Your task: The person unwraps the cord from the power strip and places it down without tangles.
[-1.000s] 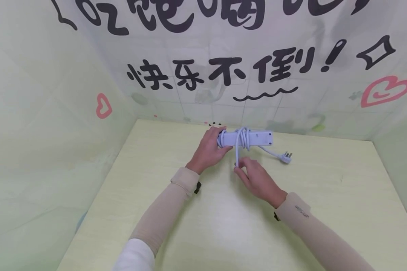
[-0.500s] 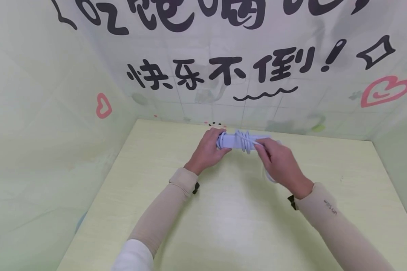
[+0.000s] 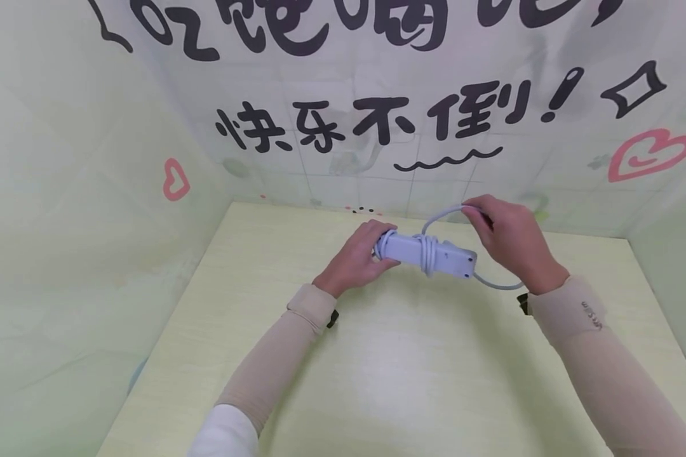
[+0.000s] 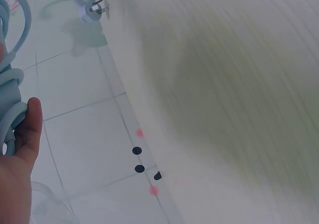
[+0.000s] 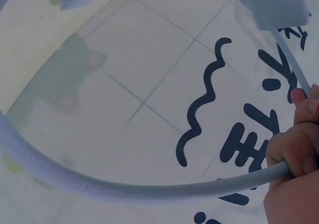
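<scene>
A white power strip (image 3: 457, 257) is held above the table, smooth underside up, with its cord (image 3: 427, 254) wound round its middle and left end. My left hand (image 3: 357, 257) grips the left end, thumb below and fingers over the top. To the right, my right hand (image 3: 514, 241) pinches a length of cord that arcs up from the windings. In the right wrist view this cord (image 5: 149, 191) passes through the curled fingers of the right hand (image 5: 294, 159). The three-pin plug (image 4: 90, 11) hangs from the cord in the left wrist view; in the head view it is hidden.
Beneath the hands lies a pale wooden table (image 3: 377, 368). Its back edge meets a printed white curtain (image 3: 320, 178) with black lettering, and more curtain (image 3: 91, 254) stands along the left side.
My right hand has swung the cord from below the strip, across its front, up to the right. The strip's right end has tipped downward; my left hand stays nearly in place.
</scene>
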`<act>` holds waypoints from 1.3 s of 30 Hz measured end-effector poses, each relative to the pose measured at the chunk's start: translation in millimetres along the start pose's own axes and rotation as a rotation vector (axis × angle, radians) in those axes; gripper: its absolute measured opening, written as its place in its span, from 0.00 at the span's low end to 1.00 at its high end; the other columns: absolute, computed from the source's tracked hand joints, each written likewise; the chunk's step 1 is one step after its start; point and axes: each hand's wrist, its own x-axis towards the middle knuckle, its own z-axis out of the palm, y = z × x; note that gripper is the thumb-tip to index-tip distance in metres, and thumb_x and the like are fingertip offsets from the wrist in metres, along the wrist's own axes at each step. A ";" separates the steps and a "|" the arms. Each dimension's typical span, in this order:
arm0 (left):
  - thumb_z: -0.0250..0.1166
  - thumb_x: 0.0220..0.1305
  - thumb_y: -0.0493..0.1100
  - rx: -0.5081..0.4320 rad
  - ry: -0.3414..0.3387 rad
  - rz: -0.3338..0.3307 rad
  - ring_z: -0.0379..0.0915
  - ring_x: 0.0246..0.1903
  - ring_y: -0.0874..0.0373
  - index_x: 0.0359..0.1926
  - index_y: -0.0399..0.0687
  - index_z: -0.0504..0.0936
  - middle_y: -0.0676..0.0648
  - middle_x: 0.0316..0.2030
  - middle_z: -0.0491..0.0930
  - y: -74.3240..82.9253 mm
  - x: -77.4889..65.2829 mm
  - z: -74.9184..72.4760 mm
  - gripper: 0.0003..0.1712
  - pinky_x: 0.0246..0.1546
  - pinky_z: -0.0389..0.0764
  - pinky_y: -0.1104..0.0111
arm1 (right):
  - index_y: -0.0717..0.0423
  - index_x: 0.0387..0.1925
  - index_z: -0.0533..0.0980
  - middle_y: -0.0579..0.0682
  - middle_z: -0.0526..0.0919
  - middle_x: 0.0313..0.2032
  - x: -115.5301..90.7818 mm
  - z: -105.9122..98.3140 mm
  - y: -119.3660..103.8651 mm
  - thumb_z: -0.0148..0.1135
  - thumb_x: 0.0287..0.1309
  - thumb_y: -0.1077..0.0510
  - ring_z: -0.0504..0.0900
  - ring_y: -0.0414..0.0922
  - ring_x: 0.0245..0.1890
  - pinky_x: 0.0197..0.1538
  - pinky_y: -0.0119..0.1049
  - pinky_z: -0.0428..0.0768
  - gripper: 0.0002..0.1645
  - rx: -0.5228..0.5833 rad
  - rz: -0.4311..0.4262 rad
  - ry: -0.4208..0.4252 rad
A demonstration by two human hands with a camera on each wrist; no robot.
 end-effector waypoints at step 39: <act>0.74 0.62 0.45 -0.063 0.083 -0.143 0.71 0.49 0.55 0.67 0.46 0.70 0.47 0.54 0.75 2.0 1.4 6.3 0.36 0.49 0.80 0.63 | 0.56 0.36 0.82 0.43 0.83 0.24 -35.9 -4.7 -31.1 0.37 0.79 0.39 0.68 0.31 0.19 0.24 0.29 0.73 0.34 0.023 -0.245 -0.122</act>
